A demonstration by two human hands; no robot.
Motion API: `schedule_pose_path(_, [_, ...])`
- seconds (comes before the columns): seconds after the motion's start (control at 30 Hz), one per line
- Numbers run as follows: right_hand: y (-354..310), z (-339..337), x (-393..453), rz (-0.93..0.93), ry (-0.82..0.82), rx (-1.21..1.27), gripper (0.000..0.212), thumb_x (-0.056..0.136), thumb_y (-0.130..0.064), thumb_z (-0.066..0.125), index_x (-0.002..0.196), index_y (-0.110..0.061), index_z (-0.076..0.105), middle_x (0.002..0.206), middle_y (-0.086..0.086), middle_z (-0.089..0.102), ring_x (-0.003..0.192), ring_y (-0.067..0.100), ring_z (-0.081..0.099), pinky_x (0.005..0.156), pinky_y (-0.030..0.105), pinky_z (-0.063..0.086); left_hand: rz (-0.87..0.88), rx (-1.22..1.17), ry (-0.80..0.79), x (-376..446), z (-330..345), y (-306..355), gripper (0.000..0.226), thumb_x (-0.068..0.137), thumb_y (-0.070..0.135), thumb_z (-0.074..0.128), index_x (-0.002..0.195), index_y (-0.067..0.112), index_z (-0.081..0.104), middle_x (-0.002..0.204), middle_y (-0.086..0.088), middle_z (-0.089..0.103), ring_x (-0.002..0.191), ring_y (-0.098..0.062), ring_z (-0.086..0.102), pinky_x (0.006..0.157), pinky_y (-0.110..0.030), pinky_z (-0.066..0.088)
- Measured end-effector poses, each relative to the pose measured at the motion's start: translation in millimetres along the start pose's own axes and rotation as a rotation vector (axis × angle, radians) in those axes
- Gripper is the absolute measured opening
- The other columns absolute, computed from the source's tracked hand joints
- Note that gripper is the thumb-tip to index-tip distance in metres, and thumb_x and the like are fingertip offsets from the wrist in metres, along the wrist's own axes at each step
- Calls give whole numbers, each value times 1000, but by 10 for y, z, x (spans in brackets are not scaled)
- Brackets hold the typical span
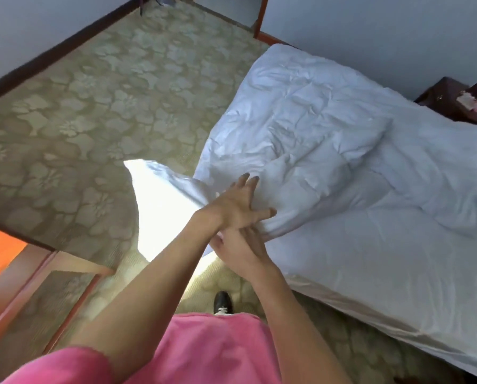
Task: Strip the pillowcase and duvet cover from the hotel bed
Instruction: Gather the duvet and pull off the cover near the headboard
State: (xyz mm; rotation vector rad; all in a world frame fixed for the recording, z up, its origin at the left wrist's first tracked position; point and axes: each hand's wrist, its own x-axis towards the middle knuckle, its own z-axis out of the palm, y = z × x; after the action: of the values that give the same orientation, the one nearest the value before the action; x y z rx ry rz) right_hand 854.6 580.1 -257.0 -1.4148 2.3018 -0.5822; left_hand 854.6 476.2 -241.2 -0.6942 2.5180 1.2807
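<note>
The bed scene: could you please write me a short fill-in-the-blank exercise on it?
1. The left hand rests with ____ fingers on the white bedding.
2. The carpet has a ____ pattern.
3. The person's top is ____.
4. The right hand lies ____ the left.

Missing: spread; floral; pink; under

Soft cloth on the bed, patterned pile underfoot.
The duvet (301, 128) is white cloth, matt and heavily creased; the sheet (398, 273) under it lies smoother. The carpet (93, 106) looks like short woven pile with a dull flower pattern. The nightstand (442, 98) is dark glossy wood. The shirt (204, 353) is matt pink cloth.
</note>
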Motion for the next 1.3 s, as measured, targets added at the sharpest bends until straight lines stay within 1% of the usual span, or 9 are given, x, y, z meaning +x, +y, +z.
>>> schedule_pose_path(0.2, [500,-29,-66,5,-86,58,26,94,-37,55,102,-16,68,94,9,72,92,31,67,74,38,52,-451,-11,-168,442,289,63,88,78,69,63,139,10,43,130,-7,56,108,-24,52,86,-31,38])
schedule_pose_path(0.37, [747,-117,-32,-86,-73,66,24,93,-40,58,99,-20,71,88,5,72,85,27,67,69,31,48,-634,-35,50,480,482,-111,77,71,68,72,119,9,57,121,-12,58,114,-29,54,98,-38,43])
schedule_pose_path(0.53, [915,-170,-34,-37,-164,76,26,86,-35,66,72,-22,50,76,0,61,74,23,56,66,35,45,-475,-202,163,413,475,-248,49,79,51,73,60,14,49,56,2,43,45,-11,37,42,-21,30])
schedule_pose_path(0.77, [1040,-361,-80,103,-209,437,28,74,-33,81,62,-23,58,51,-14,55,50,1,48,53,26,43,-43,-280,180,243,476,-143,42,98,36,55,62,17,43,55,9,43,52,-9,38,56,-28,36])
schedule_pose_path(0.9, [1068,-649,-65,54,25,475,26,71,-22,84,86,-24,63,78,-11,59,70,4,53,67,21,48,223,-243,298,-125,385,-65,32,101,37,48,77,17,55,64,6,55,58,-6,49,60,-30,44])
schedule_pose_path(1.1, [1215,-879,-27,-71,-117,-344,111,62,-40,87,151,-34,20,160,-7,10,149,20,12,121,42,18,339,-42,-101,-846,234,85,26,97,38,58,75,27,50,65,16,59,59,-3,50,59,-13,37])
schedule_pose_path(1.17, [1091,-845,-68,-117,-167,-516,80,68,-44,81,139,-34,47,158,-5,29,149,17,17,120,38,16,384,17,-149,-968,276,89,30,93,31,66,72,26,45,62,10,55,58,-3,48,56,-10,33])
schedule_pose_path(1.23, [822,-831,-225,-29,-251,-606,26,76,-38,70,99,-27,69,123,4,63,127,26,51,99,34,40,356,12,-220,-1042,356,-2,26,85,30,75,77,32,51,65,15,50,61,1,48,61,-15,36])
schedule_pose_path(1.3, [656,-713,-483,105,-254,-620,23,81,-39,64,88,-18,68,102,10,67,105,32,62,79,32,43,250,175,-287,-1051,418,-225,40,75,33,82,109,30,59,87,18,60,84,-5,55,74,-23,42])
